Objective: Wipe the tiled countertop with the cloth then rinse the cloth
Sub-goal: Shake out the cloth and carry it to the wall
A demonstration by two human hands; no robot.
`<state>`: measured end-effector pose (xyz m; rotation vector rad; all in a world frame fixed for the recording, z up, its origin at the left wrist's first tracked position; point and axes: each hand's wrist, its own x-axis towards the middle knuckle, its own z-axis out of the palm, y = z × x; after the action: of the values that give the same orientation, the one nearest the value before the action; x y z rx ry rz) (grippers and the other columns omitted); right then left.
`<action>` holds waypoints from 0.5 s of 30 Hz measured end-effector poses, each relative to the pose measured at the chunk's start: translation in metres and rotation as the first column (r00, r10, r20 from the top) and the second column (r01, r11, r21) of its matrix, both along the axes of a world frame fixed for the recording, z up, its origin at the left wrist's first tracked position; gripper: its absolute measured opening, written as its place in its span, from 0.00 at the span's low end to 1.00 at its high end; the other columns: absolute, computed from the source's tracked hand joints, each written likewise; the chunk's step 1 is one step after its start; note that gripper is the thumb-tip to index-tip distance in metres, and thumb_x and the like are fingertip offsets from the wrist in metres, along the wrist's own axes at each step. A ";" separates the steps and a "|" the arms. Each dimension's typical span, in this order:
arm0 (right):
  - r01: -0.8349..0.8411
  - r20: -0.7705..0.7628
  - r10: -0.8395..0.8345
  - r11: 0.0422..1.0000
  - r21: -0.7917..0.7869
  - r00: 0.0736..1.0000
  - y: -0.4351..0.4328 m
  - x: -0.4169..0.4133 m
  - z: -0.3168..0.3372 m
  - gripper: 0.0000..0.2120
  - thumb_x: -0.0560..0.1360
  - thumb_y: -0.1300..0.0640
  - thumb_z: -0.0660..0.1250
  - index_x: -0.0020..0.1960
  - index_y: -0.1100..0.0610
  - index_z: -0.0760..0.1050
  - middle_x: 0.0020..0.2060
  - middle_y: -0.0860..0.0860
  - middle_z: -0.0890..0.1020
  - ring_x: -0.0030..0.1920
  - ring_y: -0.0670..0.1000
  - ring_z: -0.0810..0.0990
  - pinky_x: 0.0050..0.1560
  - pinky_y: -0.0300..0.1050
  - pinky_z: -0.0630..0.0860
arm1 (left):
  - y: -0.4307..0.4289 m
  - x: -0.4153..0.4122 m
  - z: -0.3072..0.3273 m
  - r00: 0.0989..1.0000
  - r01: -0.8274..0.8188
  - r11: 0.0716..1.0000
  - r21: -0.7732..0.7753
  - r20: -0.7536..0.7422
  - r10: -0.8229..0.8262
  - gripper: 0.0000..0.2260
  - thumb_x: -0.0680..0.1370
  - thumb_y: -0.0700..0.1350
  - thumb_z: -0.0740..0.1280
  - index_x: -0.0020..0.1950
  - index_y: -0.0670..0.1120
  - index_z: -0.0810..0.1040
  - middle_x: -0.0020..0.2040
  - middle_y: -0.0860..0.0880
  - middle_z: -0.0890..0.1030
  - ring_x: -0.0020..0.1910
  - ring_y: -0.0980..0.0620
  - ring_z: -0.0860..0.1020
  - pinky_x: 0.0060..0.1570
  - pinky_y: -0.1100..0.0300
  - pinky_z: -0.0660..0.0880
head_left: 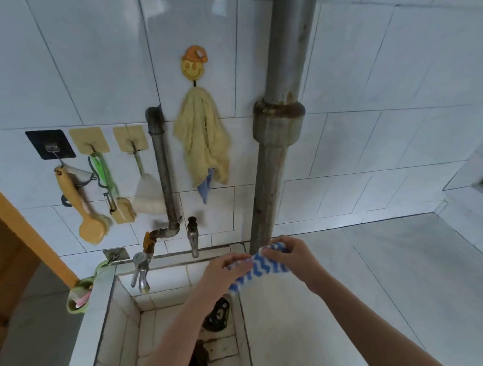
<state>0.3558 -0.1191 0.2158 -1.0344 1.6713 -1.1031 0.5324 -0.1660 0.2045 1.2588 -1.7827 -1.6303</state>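
Observation:
A blue-and-white zigzag cloth [258, 268] is stretched between both hands, just above the edge where the tiled sink meets the countertop. My left hand [226, 271] pinches its left end and my right hand [288, 253] grips its right end. The white tiled countertop [382, 287] spreads to the right. Below and to the left lies the tiled sink basin [158, 323] with a dark drain [217, 316]. Two metal taps, a left tap [140, 269] and a right tap [193, 238], hang over the basin's back; no water shows.
A thick rusty pipe [276, 129] runs down the wall to the countertop just behind the hands. A yellow towel [203, 140] hangs from a smiley hook. Brushes [86, 209] and a peeler hang on hooks at the left. A green soap holder [79, 297] hangs at the sink's left corner.

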 end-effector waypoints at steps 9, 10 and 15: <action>-0.047 -0.095 0.036 0.992 -0.117 0.995 0.005 -0.156 0.060 0.03 0.72 0.60 0.71 0.42 0.57 0.77 0.36 0.51 0.80 0.34 0.44 0.80 0.34 0.30 0.75 | 0.011 -0.159 0.050 0.995 -0.098 0.974 -0.206 -0.044 0.091 0.06 0.76 0.43 0.66 0.40 0.50 0.74 0.33 0.51 0.75 0.25 0.62 0.74 0.24 0.74 0.67; -0.046 -0.113 0.030 0.988 -0.146 0.993 0.003 -0.172 0.069 0.03 0.72 0.59 0.71 0.42 0.55 0.77 0.36 0.50 0.80 0.36 0.45 0.79 0.34 0.29 0.75 | 0.009 -0.176 0.058 0.994 -0.107 0.966 -0.235 -0.050 0.098 0.04 0.76 0.44 0.65 0.41 0.50 0.74 0.34 0.52 0.76 0.28 0.60 0.74 0.26 0.73 0.68; -0.036 -0.135 0.002 0.968 -0.249 0.991 -0.010 -0.240 0.120 0.06 0.73 0.58 0.71 0.47 0.59 0.77 0.40 0.53 0.80 0.41 0.51 0.81 0.38 0.38 0.81 | -0.010 -0.238 0.113 0.992 -0.117 0.933 -0.341 -0.087 0.092 0.06 0.72 0.48 0.70 0.44 0.48 0.77 0.34 0.55 0.75 0.30 0.59 0.71 0.25 0.74 0.66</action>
<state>0.1162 -0.1295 0.3356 -1.3078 1.6504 -1.2814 0.2944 -0.1759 0.3178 1.0994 -1.8262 -1.2196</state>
